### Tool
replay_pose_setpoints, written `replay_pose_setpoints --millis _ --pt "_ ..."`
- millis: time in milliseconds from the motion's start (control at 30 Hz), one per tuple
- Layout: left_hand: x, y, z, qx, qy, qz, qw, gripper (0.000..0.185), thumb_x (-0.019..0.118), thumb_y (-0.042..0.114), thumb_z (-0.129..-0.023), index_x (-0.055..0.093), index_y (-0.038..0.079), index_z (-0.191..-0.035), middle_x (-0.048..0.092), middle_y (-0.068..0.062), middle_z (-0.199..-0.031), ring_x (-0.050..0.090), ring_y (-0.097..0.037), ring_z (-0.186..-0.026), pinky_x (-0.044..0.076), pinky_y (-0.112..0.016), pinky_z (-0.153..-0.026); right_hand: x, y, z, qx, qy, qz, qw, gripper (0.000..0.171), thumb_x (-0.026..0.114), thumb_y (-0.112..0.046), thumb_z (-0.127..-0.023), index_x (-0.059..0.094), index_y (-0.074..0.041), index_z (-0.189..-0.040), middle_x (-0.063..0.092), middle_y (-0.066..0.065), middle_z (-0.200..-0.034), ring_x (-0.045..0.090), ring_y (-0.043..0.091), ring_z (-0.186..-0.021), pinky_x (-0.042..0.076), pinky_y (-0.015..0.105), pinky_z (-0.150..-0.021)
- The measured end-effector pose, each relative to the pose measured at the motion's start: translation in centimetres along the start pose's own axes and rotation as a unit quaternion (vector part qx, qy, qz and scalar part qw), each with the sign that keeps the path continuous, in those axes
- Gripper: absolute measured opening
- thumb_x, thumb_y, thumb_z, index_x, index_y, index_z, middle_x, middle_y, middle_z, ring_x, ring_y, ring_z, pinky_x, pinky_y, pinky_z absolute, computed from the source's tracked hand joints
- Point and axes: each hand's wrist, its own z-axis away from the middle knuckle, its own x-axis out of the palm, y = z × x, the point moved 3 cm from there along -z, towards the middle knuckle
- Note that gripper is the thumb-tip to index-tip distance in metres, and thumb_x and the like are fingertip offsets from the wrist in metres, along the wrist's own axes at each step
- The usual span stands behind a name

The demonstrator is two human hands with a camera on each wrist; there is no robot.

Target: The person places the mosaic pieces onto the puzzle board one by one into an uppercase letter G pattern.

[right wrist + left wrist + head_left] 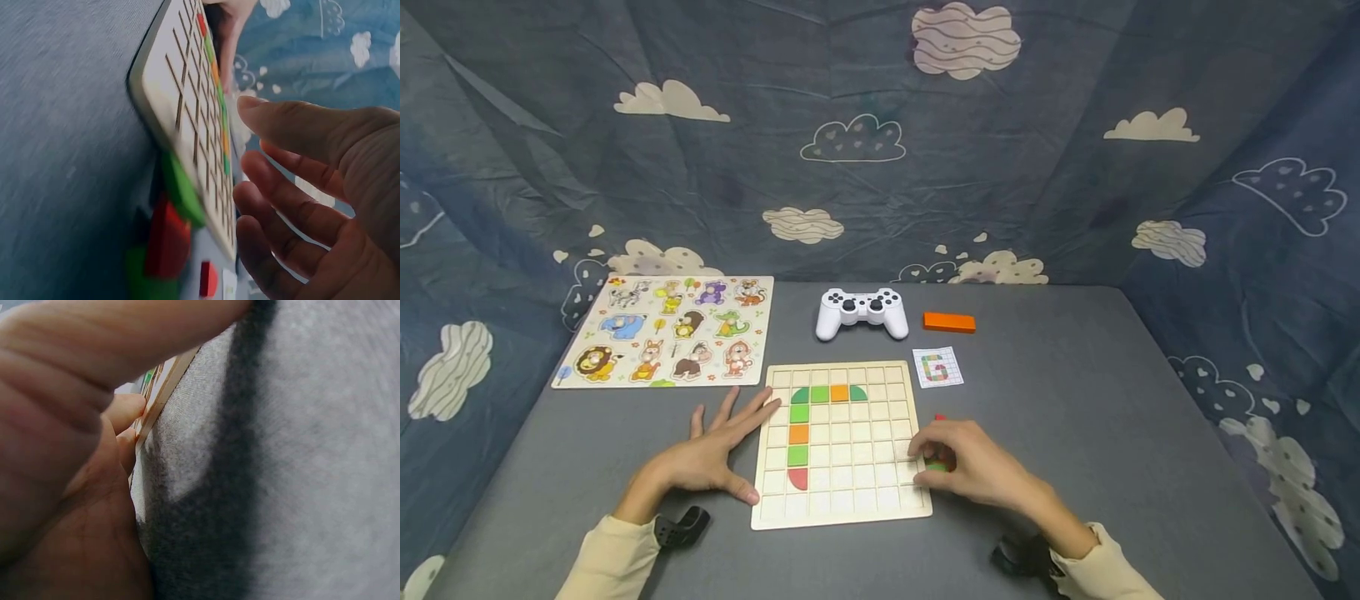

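Note:
A wooden grid board (pixel 857 500) lies flat between the hands. Coloured pieces sit in its cells: a top row with green squares and an orange square (pixel 839 393), rounded green corners at its ends, and a column down the left ending in a rounded red piece (pixel 798 478). My left hand (pixel 711 454) is spread, thumb and fingertips at the board's left edge. Over the right edge hovers my right hand (pixel 973 467), fingers loosely bent with nothing between them in the right wrist view. Below it lie loose green (pixel 181 194) and red (pixel 167 240) pieces, partly hidden in the head view.
Beyond the board lies a small pattern card (pixel 937 367) with a coloured G-like shape. Behind it are an orange block (pixel 949 322) and a white game controller (pixel 862 312). An animal puzzle board (pixel 760 333) occupies the back left. A cloud-patterned cloth rises behind the grey table.

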Motion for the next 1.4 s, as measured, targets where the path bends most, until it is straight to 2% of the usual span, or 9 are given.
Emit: replay_pose_setpoints --millis 167,467,967,1400 --pt "-0.1 0.0 0.0 -0.003 0.000 -0.004 1.0000 0.127 0.089 0.050 -0.061 0.018 0.018 -0.162 0.000 -0.012 -0.170 -0.025 -0.046 -0.149 -0.025 -0.077 -0.100 -0.3 1.4 1.1 0.024 0.000 -0.019 1.000 0.027 0.086 -0.013 -0.077 0.069 -0.013 -0.097 0.068 -0.002 -0.088 0.063 0.015 -0.080 0.054 0.027 -0.074" --pt "-0.1 0.2 0.0 -0.004 -0.004 -0.005 1.0000 0.127 0.089 0.050 -0.062 0.018 0.017 -0.162 0.000 -0.012 -0.170 -0.025 -0.047 -0.149 -0.025 -0.077 -0.100 0.0 2.6 2.3 0.051 -0.014 -0.024 0.998 0.028 0.087 -0.013 -0.077 0.069 -0.019 -0.098 0.069 -0.009 -0.096 0.060 0.011 -0.081 0.052 0.025 -0.073" --pt "-0.1 0.2 0.1 -0.008 -0.004 -0.003 1.0000 0.128 0.090 0.048 -0.061 0.018 0.017 -0.162 0.000 -0.012 -0.170 -0.025 -0.047 -0.149 -0.025 -0.077 -0.100 0.2 2.8 2.4 0.027 -0.009 -0.020 0.999 0.026 0.084 -0.005 -0.077 0.069 -0.017 -0.095 0.068 -0.009 -0.091 0.060 0.011 -0.078 0.053 0.024 -0.070" --pt "-0.1 0.2 0.1 -0.012 -0.004 0.002 0.9999 0.128 0.090 0.048 -0.061 0.018 0.017 -0.162 0.000 -0.012 -0.170 -0.025 -0.046 -0.149 -0.025 -0.076 -0.101 -0.1 2.9 2.4 0.021 0.014 -0.001 1.000 0.024 0.085 -0.007 -0.077 0.073 -0.017 -0.095 0.069 -0.008 -0.088 0.063 0.010 -0.077 0.055 0.025 -0.070"
